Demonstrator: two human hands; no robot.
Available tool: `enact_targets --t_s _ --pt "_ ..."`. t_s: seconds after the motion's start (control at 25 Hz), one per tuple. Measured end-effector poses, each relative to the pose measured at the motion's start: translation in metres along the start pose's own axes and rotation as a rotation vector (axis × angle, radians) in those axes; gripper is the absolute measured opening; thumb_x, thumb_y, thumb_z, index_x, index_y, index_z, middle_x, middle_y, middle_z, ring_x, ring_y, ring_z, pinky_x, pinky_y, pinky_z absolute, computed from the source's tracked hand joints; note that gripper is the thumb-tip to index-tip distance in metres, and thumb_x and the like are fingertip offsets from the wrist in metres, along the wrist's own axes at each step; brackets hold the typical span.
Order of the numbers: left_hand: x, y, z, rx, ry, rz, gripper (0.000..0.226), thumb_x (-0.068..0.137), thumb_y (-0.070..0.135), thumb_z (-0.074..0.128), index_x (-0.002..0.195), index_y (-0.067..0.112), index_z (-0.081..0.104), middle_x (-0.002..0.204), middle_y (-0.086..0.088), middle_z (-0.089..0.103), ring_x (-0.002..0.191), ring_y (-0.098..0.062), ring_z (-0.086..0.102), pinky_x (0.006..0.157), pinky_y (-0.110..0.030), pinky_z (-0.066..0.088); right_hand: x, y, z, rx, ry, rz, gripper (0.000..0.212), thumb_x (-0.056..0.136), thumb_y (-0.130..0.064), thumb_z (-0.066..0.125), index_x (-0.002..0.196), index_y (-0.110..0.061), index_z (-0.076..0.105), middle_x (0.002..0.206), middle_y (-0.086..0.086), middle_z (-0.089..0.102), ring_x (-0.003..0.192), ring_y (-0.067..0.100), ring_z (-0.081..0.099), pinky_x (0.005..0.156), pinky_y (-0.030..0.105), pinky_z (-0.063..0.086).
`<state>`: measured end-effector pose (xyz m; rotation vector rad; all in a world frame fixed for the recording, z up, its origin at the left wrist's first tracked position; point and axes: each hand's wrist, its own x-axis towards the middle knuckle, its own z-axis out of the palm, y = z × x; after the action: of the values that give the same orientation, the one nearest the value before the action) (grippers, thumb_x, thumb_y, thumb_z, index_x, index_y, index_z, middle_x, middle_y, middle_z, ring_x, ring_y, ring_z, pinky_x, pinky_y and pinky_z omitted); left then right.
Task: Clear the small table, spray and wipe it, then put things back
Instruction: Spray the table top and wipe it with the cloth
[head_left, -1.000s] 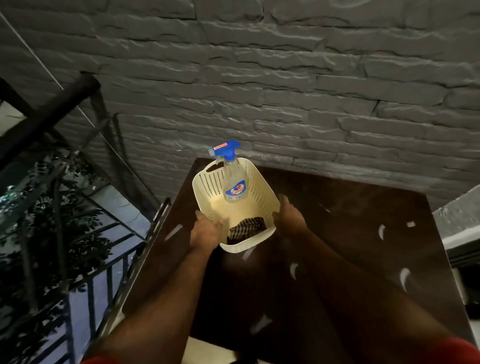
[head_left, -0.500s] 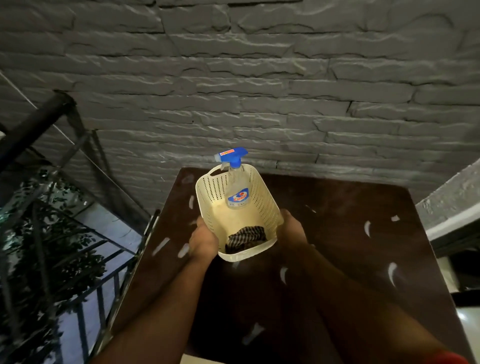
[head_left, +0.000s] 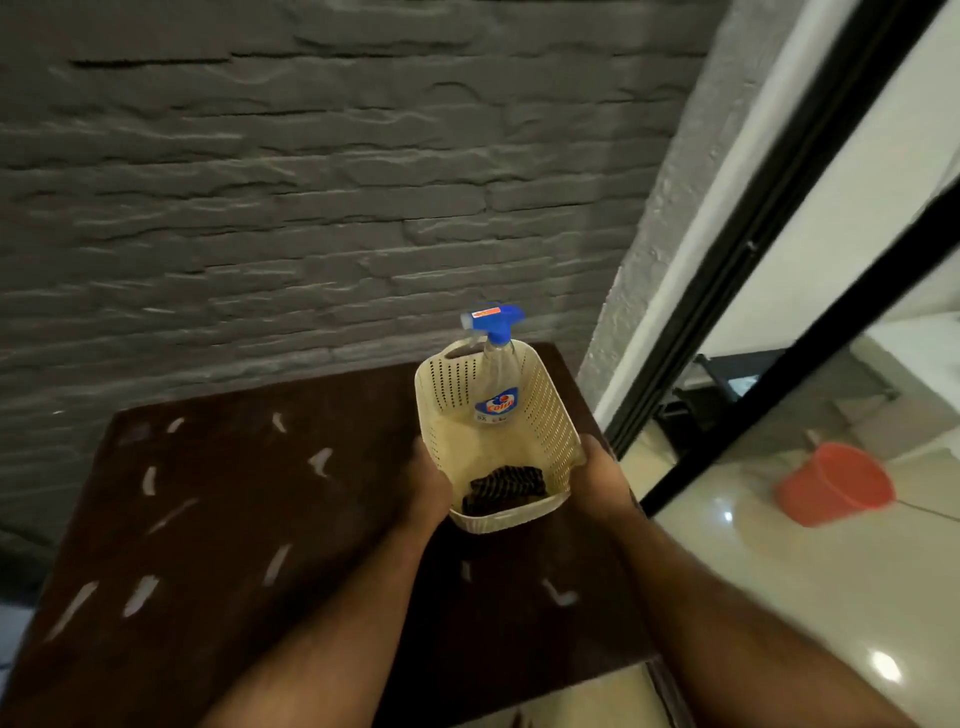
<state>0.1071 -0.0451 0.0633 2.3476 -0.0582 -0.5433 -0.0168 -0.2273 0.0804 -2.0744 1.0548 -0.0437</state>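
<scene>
A cream perforated plastic basket (head_left: 551, 415) hangs over the right part of the dark brown small table (head_left: 218, 519). Inside it a clear spray bottle (head_left: 496, 374) with a blue trigger head stands at the far end, and a dark checked cloth (head_left: 506, 488) lies at the near end. My left hand (head_left: 427, 483) grips the basket's left wall and my right hand (head_left: 602, 480) grips its right wall. Whether the basket touches the tabletop cannot be told. Pale scraps (head_left: 319, 460) lie scattered over the tabletop.
A grey stone-pattern wall (head_left: 311, 208) stands right behind the table. To the right is a black-framed glass door (head_left: 737, 270), and beyond it a glossy tiled floor with an orange bucket (head_left: 836, 483).
Both hands have carried the basket from the table's left-middle to its right side. The view has swung right, so the railing is gone and the glass door and bucket appear.
</scene>
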Motion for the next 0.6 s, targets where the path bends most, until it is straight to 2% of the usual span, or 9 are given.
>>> enact_targets --t_s 0.12,0.28,0.48,0.6 --pt "-0.022 0.023 0.043 0.082 -0.048 0.049 0.048 0.097 0.014 0.039 0.144 0.017 0.032 0.139 -0.012 0.049 0.125 -0.030 0.050 0.099 -0.044 0.046 -0.008 0.042 -0.035 0.034 0.031 0.087 0.040 0.084 -0.018 0.054 0.123 -0.025 0.054 0.114 0.002 0.067 0.103 0.025 0.063 0.091 0.037 0.051" --pt "-0.040 0.031 0.080 0.141 -0.087 0.085 0.043 0.100 0.020 0.033 0.143 0.017 0.033 0.138 -0.012 0.050 0.124 -0.029 0.051 0.097 -0.039 0.044 -0.018 0.083 -0.056 0.047 0.041 0.126 0.038 0.088 -0.016 0.053 0.125 -0.020 0.053 0.115 0.006 0.066 0.104 0.027 0.061 0.089 0.039 0.051" --pt "-0.051 0.022 0.094 0.142 -0.081 0.065 0.049 0.099 0.017 0.037 0.147 0.016 0.029 0.141 -0.014 0.048 0.125 -0.032 0.050 0.100 -0.038 0.043 -0.015 0.103 -0.053 0.028 -0.002 0.118 0.045 0.090 -0.010 0.053 0.134 -0.018 0.048 0.124 0.007 0.063 0.109 0.024 0.060 0.079 0.029 0.046" --pt "-0.054 0.018 0.090 0.102 -0.079 0.044 0.055 0.094 0.013 0.043 0.147 0.015 0.028 0.139 -0.017 0.050 0.124 -0.034 0.050 0.101 -0.043 0.043 -0.013 0.099 -0.051 -0.015 -0.017 0.139 0.043 0.090 -0.010 0.053 0.132 -0.018 0.049 0.119 0.007 0.064 0.102 0.024 0.062 0.077 0.032 0.051"
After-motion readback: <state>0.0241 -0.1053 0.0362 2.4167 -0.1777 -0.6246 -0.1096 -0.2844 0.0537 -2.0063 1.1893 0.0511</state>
